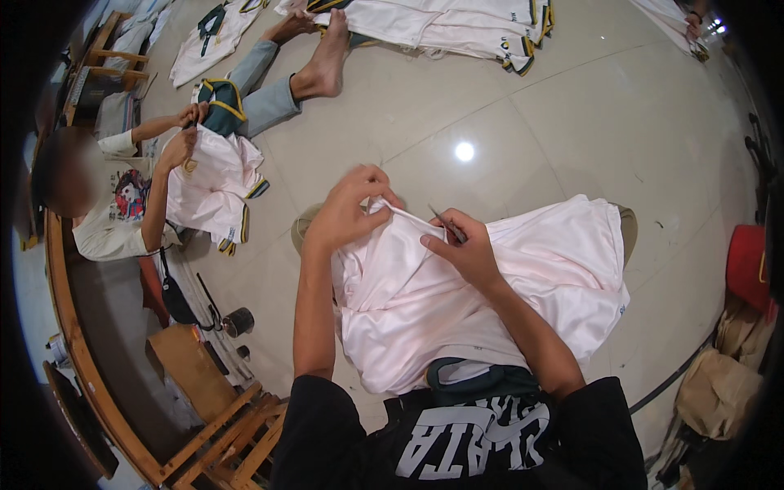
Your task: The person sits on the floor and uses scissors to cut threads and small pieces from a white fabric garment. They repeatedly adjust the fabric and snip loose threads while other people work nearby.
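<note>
A pale pinkish-white shirt [425, 302] with a dark green collar [482, 380] lies spread over my lap and legs, its collar close to my body. Its far edge is lifted, and my left hand [353, 208] pinches that edge between thumb and fingers. Just to the right, my right hand [472, 253] grips a small dark pair of thread snips [449, 226], whose pointed tip sticks out up and to the left. The fingers of my right hand are also against the raised cloth edge. Whether the blades touch the fabric is hard to tell.
At the left a person [122, 192] sits on the tiled floor [531, 122], working on a similar shirt [208, 175]. More shirts [441, 24] lie at the top. Wooden furniture [106, 392] lines the left; a red item [747, 265] and tan bag [719, 392] stand right.
</note>
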A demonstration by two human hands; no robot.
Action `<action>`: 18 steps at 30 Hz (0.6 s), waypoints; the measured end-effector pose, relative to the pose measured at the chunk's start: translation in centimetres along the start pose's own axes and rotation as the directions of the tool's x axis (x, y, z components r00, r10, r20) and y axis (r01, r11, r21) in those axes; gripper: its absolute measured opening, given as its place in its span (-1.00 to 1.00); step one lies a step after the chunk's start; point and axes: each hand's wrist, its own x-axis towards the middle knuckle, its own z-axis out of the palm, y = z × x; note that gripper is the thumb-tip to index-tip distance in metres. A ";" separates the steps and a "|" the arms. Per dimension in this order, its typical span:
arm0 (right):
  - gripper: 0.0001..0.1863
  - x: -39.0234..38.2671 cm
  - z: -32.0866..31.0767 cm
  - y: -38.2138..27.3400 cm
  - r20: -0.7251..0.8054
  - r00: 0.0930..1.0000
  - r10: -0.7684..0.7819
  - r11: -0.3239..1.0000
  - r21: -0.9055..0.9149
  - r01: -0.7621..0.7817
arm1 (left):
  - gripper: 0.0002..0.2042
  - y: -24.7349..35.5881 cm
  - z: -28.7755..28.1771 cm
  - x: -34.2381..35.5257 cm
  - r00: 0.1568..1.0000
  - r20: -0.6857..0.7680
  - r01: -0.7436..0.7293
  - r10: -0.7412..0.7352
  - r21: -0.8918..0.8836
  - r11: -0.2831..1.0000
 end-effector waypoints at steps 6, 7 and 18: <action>-0.53 -2.2 2.4 -2.6 0.270 0.867 -0.418 0.839 -0.251 0.483 | -0.80 7.3 1.3 -6.0 0.812 -0.437 0.397 -0.388 -0.076 0.915; -0.49 -2.7 2.7 -2.6 0.352 0.850 -0.391 0.812 -0.303 0.499 | -0.81 7.1 2.1 -7.1 0.737 -0.477 0.404 -0.479 -0.257 0.878; -0.78 -3.5 2.2 -1.7 0.309 0.876 -0.370 0.910 -0.069 0.409 | -0.39 8.2 5.0 -9.8 0.654 -0.314 0.091 -0.688 -0.871 0.484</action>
